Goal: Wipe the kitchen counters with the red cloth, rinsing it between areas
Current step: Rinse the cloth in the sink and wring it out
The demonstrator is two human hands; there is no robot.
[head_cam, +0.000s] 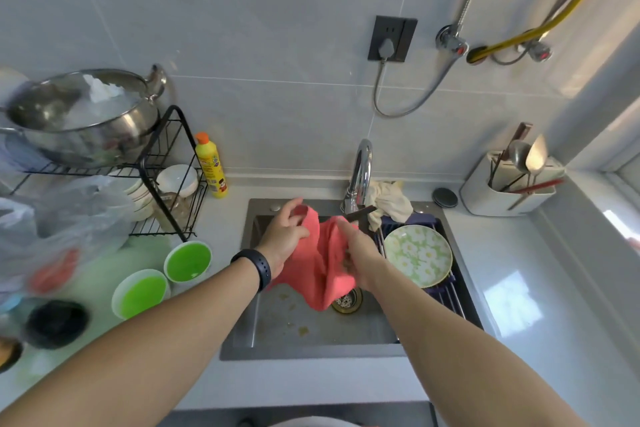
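Both hands over the sink (242,340), holding the red cloth (325,263) between them, just near of the faucet (360,177). Left hand (285,239) gripping the cloth's upper left edge, fingers curled round the fabric, black wristband (254,269) on that wrist. Right hand (360,253) bunching the cloth's right side, fingers curled into the folds; exact pinch hidden by fabric. Cloth hanging slack, long axis running from far, by the spout, down toward the near side, lowest corner dangling just over the drain strainer (348,300). Spout outlet sitting just far of the cloth's top edge, between the two hands, right hand the nearer one to it. No water stream discernible; too blurred to tell whether the tap runs. Likely the rinse step of the task, cloth not yet back on the counter (554,288).

Flower-pattern plate (417,255) on a drain rack in the right part of the sink, just beside the right hand. Beige rag (389,199) draped by the faucet base. Yellow detergent bottle (211,166) far left of the sink, two green bowls (166,279) on the left counter, steel pot (86,114) on a wire shelf, utensil caddy (512,187) far right. Risk: right elbow or cloth knocking the plate while wringing.
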